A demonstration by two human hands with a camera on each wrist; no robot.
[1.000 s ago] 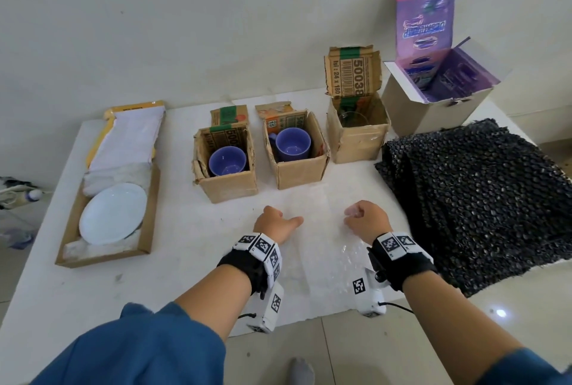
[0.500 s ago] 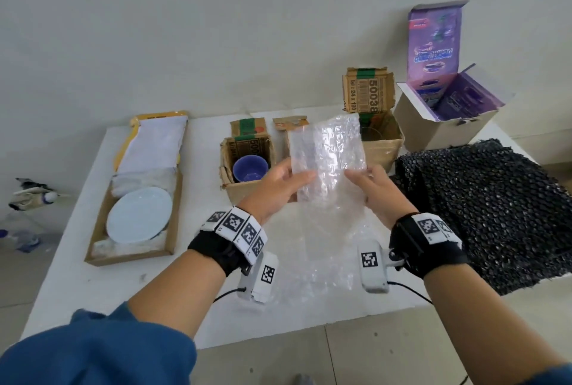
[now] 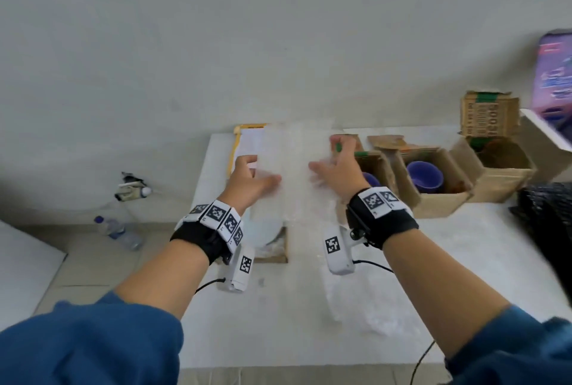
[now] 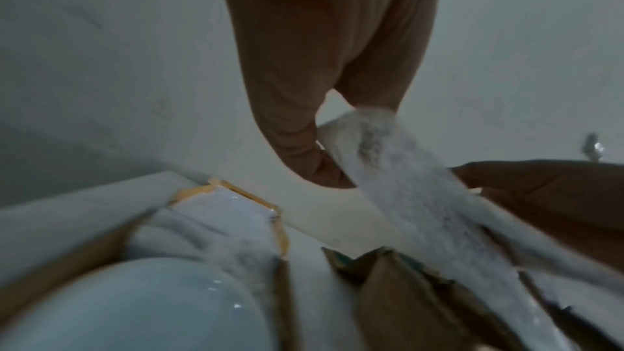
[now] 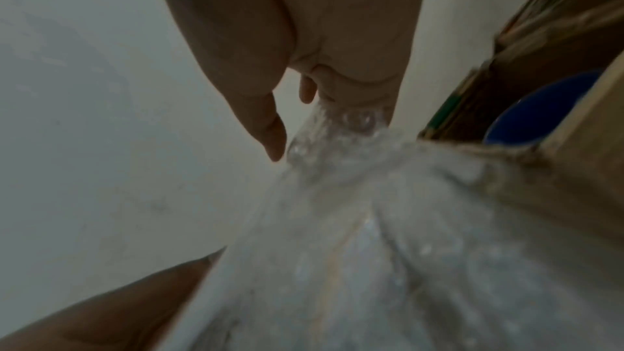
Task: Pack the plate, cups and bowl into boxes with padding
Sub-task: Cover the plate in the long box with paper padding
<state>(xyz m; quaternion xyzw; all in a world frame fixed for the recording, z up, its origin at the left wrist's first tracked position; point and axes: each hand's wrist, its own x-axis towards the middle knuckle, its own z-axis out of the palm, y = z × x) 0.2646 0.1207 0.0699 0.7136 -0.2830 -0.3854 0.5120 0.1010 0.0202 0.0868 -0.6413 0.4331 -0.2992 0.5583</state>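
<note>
The person holds a clear sheet of bubble wrap (image 3: 294,168) up in front of them, stretched between both hands above the white table (image 3: 464,261). The left hand (image 3: 247,182) pinches the sheet's edge at nine o'clock between thumb and fingers; the right hand (image 3: 335,172) pinches the edge at three o'clock the same way. Below the sheet, toward seven o'clock, the white plate (image 3: 266,230) lies in a flat cardboard box (image 3: 283,256). Off at three o'clock stand small cardboard boxes in a row; the first (image 3: 380,168) and the next (image 3: 433,202) each hold a purple cup (image 3: 424,174). The black padding (image 3: 544,214) lies at the table's far right edge.
</note>
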